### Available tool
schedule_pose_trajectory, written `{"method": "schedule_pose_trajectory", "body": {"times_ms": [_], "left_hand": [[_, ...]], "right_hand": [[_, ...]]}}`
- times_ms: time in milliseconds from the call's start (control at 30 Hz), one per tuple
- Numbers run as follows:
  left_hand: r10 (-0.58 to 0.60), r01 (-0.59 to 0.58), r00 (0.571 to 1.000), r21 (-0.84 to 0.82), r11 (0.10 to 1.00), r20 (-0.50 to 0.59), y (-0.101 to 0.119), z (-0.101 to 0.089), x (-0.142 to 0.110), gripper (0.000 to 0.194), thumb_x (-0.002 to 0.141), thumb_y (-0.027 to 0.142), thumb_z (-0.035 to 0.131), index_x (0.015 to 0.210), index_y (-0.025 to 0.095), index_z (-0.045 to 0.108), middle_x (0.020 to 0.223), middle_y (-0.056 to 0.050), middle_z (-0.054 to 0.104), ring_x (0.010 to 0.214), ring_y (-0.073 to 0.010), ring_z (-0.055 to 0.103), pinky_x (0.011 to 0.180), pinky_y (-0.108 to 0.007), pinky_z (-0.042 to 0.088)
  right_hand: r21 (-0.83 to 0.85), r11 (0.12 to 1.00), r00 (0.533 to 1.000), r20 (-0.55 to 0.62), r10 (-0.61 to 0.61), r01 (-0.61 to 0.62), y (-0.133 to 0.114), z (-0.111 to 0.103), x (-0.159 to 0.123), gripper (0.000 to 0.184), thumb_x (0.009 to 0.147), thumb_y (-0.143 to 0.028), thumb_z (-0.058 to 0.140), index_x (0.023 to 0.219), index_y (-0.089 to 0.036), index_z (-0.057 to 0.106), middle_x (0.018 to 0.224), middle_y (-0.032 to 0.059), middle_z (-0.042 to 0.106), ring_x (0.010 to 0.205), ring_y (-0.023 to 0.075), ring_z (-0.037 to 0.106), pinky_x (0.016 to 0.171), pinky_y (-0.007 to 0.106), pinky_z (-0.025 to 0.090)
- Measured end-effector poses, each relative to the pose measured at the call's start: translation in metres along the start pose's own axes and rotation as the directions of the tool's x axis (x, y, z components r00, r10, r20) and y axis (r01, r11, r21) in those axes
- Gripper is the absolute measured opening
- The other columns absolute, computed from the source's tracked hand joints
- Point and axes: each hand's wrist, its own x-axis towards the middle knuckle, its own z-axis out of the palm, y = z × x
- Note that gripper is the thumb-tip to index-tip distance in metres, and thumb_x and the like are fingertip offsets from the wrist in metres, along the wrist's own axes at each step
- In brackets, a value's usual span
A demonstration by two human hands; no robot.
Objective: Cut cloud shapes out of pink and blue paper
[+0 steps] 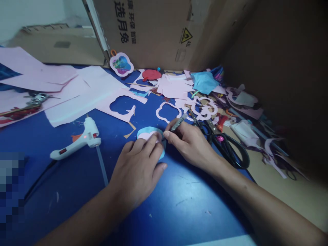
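Observation:
My left hand (pixel 139 167) lies flat on a small pink paper cutout (pixel 146 136), its fingers stretched over it and pressing it down. Beneath the cutout is a light blue piece (pixel 143 130), which shows around its edge. In my right hand (pixel 191 141) a pen (pixel 179 122) is pinched between thumb and fingers. Its tip points down at the right edge of the cutout, though the fingers partly hide the contact. Just behind the right hand lie black-handled scissors (pixel 242 150), and a pink flower-shaped paper ring (pixel 158 112) rests beyond the fingers.
A white glue gun (pixel 88 135), its red light lit, lies at the left with its cord (pixel 38 182). Large pink sheets (pixel 74 92) cover the back left. Scraps and a blue cloth piece (pixel 205 82) crowd the back right. Cardboard boxes (pixel 153 34) stand behind.

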Motion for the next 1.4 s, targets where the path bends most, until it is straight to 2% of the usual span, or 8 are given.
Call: {"method": "schedule_pose_trajectory", "body": {"times_ms": [233, 433, 800, 1067, 1400], "left_hand": [[0.008, -0.008, 1.000, 0.018, 1.000, 0.008, -0.0009, 0.0003, 0.0002, 0.045, 0.106, 0.039, 0.056, 0.147, 0.022, 0.066, 0.163, -0.007, 0.059, 0.131, -0.0351, 0.061, 0.100, -0.055, 0.053], [0.010, -0.010, 1.000, 0.023, 1.000, 0.012, -0.0011, 0.0017, 0.0000, 0.046, 0.107, 0.040, 0.055, 0.148, 0.022, 0.065, 0.164, -0.006, 0.058, 0.131, -0.0352, 0.061, 0.101, -0.055, 0.052], [0.019, -0.019, 1.000, 0.019, 1.000, -0.017, -0.0011, 0.0026, -0.0007, 0.046, 0.105, 0.040, 0.057, 0.146, 0.022, 0.067, 0.162, -0.007, 0.060, 0.129, -0.0360, 0.062, 0.099, -0.056, 0.054], [0.014, -0.014, 1.000, 0.010, 1.000, -0.017, -0.0017, 0.0041, 0.0006, 0.046, 0.104, 0.041, 0.059, 0.147, 0.023, 0.067, 0.163, -0.009, 0.059, 0.130, -0.0375, 0.062, 0.100, -0.056, 0.053], [0.039, -0.039, 0.999, 0.049, 0.998, 0.006, -0.0017, 0.0033, -0.0036, 0.053, 0.106, 0.046, 0.057, 0.151, 0.019, 0.063, 0.166, -0.012, 0.055, 0.132, -0.0368, 0.061, 0.101, -0.056, 0.053]], "right_hand": [[-0.029, 0.999, 1.000, 0.010, 0.016, -0.016, -0.0006, -0.0009, -0.0014, 0.012, 0.106, -0.029, 0.060, 0.100, -0.021, 0.065, 0.082, 0.0001, 0.068, 0.072, 0.0179, 0.059, 0.069, 0.030, 0.044], [-0.044, 0.999, 1.000, 0.010, -0.026, 0.026, -0.0001, -0.0001, -0.0017, 0.011, 0.107, -0.028, 0.060, 0.099, -0.021, 0.065, 0.082, -0.0009, 0.068, 0.072, 0.0165, 0.059, 0.070, 0.028, 0.044], [-0.061, 0.998, 0.999, 0.000, -0.033, 0.033, -0.0028, -0.0022, -0.0021, 0.010, 0.106, -0.025, 0.062, 0.099, -0.020, 0.065, 0.081, -0.0020, 0.066, 0.070, 0.0150, 0.058, 0.068, 0.027, 0.043], [-0.065, 0.998, 1.000, 0.017, -0.016, 0.017, -0.0042, -0.0018, -0.0036, 0.009, 0.105, -0.024, 0.062, 0.098, -0.020, 0.065, 0.080, -0.0017, 0.067, 0.071, 0.0155, 0.059, 0.068, 0.027, 0.043], [-0.087, 0.996, 1.000, 0.020, -0.023, 0.025, -0.0040, -0.0032, -0.0034, 0.010, 0.105, -0.026, 0.062, 0.098, -0.020, 0.065, 0.078, -0.0027, 0.066, 0.068, 0.0147, 0.057, 0.066, 0.027, 0.042]]}}
